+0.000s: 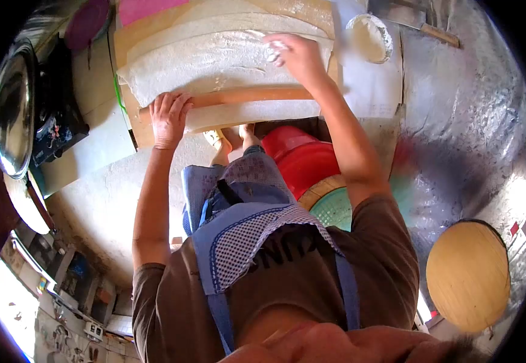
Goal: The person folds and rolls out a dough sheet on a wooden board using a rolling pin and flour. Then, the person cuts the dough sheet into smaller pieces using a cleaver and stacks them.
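Observation:
A wide, thin sheet of dough (208, 57), dusted with white flour, lies over the board and hangs toward my body past the near edge. Across it runs a long wooden rolling pin (245, 95). My left hand (169, 118) rests over the pin's left end, fingers curled round it. Above the right part of the sheet, my right hand (302, 57) is closed with curled fingers, white flour showing on and between them. Right of that hand stands a round white bowl of flour (369, 39).
Below the board's near edge sit a red basin (302, 154) and a green basket (332, 209). A round wooden lid (469, 275) is at lower right. To the left are a shiny metal lid (15, 115) and a black appliance (60, 136). A wood-edged tool (438, 35) lies top right.

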`<state>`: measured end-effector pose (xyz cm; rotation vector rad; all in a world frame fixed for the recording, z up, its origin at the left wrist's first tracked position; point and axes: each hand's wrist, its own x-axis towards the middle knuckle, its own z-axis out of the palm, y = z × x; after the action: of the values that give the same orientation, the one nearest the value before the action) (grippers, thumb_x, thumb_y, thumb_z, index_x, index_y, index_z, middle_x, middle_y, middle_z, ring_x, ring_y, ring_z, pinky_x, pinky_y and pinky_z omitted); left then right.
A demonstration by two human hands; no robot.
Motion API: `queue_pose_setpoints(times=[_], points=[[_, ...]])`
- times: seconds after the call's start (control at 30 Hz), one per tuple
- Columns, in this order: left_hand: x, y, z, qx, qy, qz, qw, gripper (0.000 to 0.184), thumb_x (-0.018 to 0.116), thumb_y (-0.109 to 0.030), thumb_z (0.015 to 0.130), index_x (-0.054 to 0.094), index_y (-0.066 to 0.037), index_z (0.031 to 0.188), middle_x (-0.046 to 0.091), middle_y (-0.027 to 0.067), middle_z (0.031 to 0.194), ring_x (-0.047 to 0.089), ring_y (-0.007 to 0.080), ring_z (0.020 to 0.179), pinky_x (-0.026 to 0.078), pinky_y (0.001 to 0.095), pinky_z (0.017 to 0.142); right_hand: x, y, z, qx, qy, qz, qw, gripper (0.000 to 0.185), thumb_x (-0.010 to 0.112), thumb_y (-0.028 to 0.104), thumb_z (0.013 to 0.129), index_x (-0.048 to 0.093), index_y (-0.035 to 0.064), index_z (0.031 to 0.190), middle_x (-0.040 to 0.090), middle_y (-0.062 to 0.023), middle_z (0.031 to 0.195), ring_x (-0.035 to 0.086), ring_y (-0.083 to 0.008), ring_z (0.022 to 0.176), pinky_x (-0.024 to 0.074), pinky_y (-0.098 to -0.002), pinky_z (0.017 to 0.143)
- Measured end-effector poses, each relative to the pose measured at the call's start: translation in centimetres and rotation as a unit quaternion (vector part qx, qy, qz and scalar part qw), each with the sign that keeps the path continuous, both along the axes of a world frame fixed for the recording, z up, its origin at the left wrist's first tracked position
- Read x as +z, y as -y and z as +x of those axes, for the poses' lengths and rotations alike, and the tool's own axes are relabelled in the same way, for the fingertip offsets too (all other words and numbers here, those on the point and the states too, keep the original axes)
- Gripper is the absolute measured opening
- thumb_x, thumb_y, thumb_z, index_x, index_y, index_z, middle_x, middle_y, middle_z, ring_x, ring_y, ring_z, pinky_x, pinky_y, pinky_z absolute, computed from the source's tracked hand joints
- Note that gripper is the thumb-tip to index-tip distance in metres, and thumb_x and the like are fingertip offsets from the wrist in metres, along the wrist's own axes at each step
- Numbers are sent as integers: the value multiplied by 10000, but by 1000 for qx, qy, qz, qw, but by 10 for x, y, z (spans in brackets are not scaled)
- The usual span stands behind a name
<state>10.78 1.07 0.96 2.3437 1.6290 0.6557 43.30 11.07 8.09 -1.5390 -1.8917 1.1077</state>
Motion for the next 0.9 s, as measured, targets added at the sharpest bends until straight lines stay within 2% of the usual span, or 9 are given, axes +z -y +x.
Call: queue_pose_setpoints(times=[0.07, 0.17, 0.2, 0.27, 0.37, 0.5, 0.6, 0.67, 0.9], points=[[-10, 1, -6, 14, -4, 7, 1000, 213, 690, -256, 843, 688, -127, 1012, 642, 42, 1028, 569, 277, 1027, 415, 428, 909, 9, 13, 7, -128, -219, 66, 965, 251, 545, -3, 921, 707, 41, 1108, 736, -58, 921, 674, -114, 720, 540, -257, 622], [-10, -7, -12, 26, 22, 19, 999, 210, 695, -264, 834, 686, -119, 986, 648, 39, 1038, 573, 278, 1033, 416, 430, 921, -19, 12, 25, 9, 175, 75, 982, 230, 574, 34, 924, 732, 95, 1079, 741, -36, 939, 678, -103, 740, 533, -239, 608], [-11, -13, -16, 29, 23, 21, 999, 210, 695, -264, 834, 686, -119, 986, 648, 39, 1038, 573, 278, 1033, 416, 430, 921, -14, 12, 20, 11, 175, 78, 981, 230, 574, 34, 924, 732, 95, 1079, 741, -36, 939, 678, -103, 740, 533, -239, 608], [-9, -7, -25, 29, 32, 25, 999, 229, 701, -256, 820, 696, -132, 1013, 642, 32, 1062, 568, 273, 1054, 413, 435, 933, 2, 26, -2, -75, -40, 33, 996, 188, 616, 68, 925, 717, 64, 1084, 743, -50, 857, 671, -119, 632, 541, -258, 563], [-5, -3, -33, -32, 23, 44, 998, 274, 710, -247, 801, 704, -156, 1059, 630, 29, 1086, 561, 265, 1067, 413, 435, 938, 1, 47, -36, -63, -63, -92, 992, 196, 620, 25, 909, 723, 85, 1065, 742, -64, 877, 696, -119, 678, 564, -255, 572], [3, -13, -40, -47, 27, 3, 999, 303, 734, -199, 786, 722, -145, 1083, 614, 58, 1062, 557, 271, 1043, 434, 410, 942, 21, 70, -110, -5, -336, 102, 936, 188, 624, -1, 907, 710, 54, 1065, 736, -84, 977, 719, -129, 798, 583, -252, 620], [-2, -21, -47, -37, 7, -8, 999, 276, 716, -218, 810, 727, -166, 1081, 622, 46, 1045, 557, 261, 1043, 432, 411, 940, -8, 86, -115, 53, -135, -67, 987, 212, 595, -6, 920, 701, 49, 1095, 719, -110, 1056, 717, -153, 843, 587, -284, 699], [-3, -28, -48, -31, -5, 10, 999, 246, 698, -239, 838, 723, -162, 1071, 631, 38, 1045, 557, 256, 1056, 427, 421, 949, -24, 88, -95, 26, -133, 142, 980, 252, 595, -23, 900, 696, 60, 1116, 709, -112, 1101, 702, -172, 920, 573, -310, 788], [-1, 26, -31, -33, 9, 51, 998, 245, 691, -152, 831, 692, -164, 1075, 617, 50, 1164, 537, 283, 1161, 381, 496, 1049, -73, 104, -23, 5, 226, 242, 944, 398, 722, 53, 754, 695, 177, 1131, 637, -48, 1131, 580, -279, 1072, 457, -425, 921]])
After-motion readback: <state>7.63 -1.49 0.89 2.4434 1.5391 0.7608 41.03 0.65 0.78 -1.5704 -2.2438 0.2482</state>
